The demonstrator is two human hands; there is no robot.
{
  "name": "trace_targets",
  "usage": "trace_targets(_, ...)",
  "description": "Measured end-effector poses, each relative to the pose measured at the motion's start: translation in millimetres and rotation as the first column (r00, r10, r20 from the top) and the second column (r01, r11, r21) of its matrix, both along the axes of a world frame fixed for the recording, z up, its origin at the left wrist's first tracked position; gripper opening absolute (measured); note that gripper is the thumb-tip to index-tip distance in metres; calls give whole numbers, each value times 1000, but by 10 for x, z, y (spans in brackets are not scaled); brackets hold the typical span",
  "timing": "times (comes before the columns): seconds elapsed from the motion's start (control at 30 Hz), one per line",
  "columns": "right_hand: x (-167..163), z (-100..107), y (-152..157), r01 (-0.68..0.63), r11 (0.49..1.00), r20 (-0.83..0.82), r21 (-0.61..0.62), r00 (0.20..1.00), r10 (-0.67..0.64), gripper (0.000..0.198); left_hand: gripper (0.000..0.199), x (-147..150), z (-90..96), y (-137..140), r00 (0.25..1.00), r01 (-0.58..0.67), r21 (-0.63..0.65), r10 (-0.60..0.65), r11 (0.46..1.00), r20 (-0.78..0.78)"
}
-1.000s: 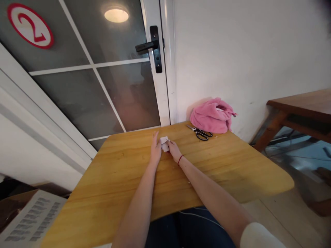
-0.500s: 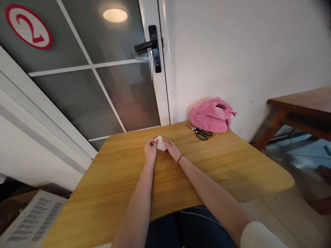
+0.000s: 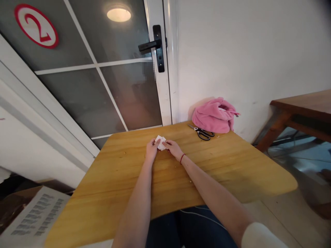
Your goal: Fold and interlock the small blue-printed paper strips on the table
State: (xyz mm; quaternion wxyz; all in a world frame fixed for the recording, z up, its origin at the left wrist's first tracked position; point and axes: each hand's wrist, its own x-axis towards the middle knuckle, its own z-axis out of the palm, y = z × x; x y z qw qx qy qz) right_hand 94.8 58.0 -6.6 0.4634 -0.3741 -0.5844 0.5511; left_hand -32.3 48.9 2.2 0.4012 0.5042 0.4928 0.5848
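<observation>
A small bundle of white paper pieces point(image 3: 160, 142) is held between my two hands, just over the wooden table point(image 3: 116, 193). My left hand point(image 3: 151, 148) pinches its left side, thumb on top. On the right side, my right hand point(image 3: 173, 148) grips it with the thumb laid across the face; a thin red band circles that wrist. The fingers underneath are mostly hidden, and any marking on the paper is too small to read. Black-handled scissors point(image 3: 203, 132) lie beyond my right hand, touching neither hand.
A pink plush cloth bundle point(image 3: 213, 115) sits at the table's back right corner, against the wall. Behind the table stands a glazed door with a black handle point(image 3: 159, 48). At lower left is a box with a printed sheet point(image 3: 38, 213); another wooden table point(image 3: 305, 103) stands at right.
My right thumb has shifted further over the white paper, and the pieces look more squared together. The whole view has moved slightly, so everything appears a little further right.
</observation>
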Motion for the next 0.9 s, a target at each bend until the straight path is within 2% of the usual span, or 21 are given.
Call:
trace_targets(0.2, -9, -60, 46, 67, 996, 85, 66, 994, -73, 36, 29, 53, 24, -38, 977, -102, 20, 104, 995, -185)
trace_targets(0.37, -7, -6, 7, 132, 984, 185, 121, 971, -153, 40, 27, 69, 67, -69, 889, -248, 151, 287, 957, -357)
trace_targets(0.5, 21, -2, 10, 181, 968, 172, 174, 962, -210, 41, 26, -38, 49, -42, 838, -426, 167, 457, 889, -298)
trace_targets(0.57, 37, -7, 20, 221, 959, 151, 179, 957, -248, 42, 25, -96, 17, -19, 840, -468, 127, 485, 874, -242)
trace_targets(0.7, 54, 20, 17, 318, 930, 83, 184, 938, -337, 42, 24, -99, -40, 10, 899, -391, 39, 390, 920, -198)
trace_targets(0.8, 63, 61, 4, 402, 896, 25, 187, 910, -414, 42, 22, 25, -40, 4, 953, -242, -5, 236, 970, -192)
trace_targets(0.9, 75, 74, 3, 438, 873, 40, 214, 889, -456, 43, 18, 201, -3, -25, 992, -95, -69, 89, 993, -95)
